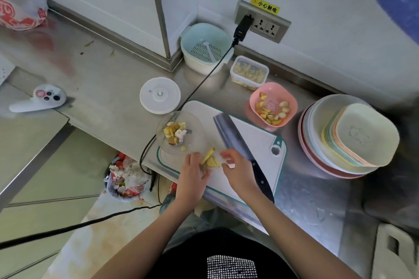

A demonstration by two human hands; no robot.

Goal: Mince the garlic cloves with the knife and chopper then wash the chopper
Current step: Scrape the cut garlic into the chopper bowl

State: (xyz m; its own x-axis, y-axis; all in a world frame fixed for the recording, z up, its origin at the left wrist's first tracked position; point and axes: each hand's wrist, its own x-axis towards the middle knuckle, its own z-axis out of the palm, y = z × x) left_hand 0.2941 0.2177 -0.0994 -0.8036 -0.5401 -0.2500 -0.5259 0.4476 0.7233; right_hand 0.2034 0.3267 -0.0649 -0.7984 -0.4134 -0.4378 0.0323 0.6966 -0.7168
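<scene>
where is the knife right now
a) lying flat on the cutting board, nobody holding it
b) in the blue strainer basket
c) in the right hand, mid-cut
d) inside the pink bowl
a: the knife lies flat on the white cutting board, its black handle toward the person, while the right hand beside it has loose fingers off the handle.

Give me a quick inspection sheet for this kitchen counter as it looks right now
Surface: steel counter, stained; white cutting board at its front edge.
Job's things: clear chopper bowl on the board, cut pieces inside; its white lid beside it; knife lying flat on the board.
Clutter: pink bowl, plastic tub, strainer basket, stacked dishes, white controller.
Hands: left hand and right hand gathering yellow pieces.
Cables: black cable from wall socket, crossing the counter.
Surroundings: waste bin below.
</scene>
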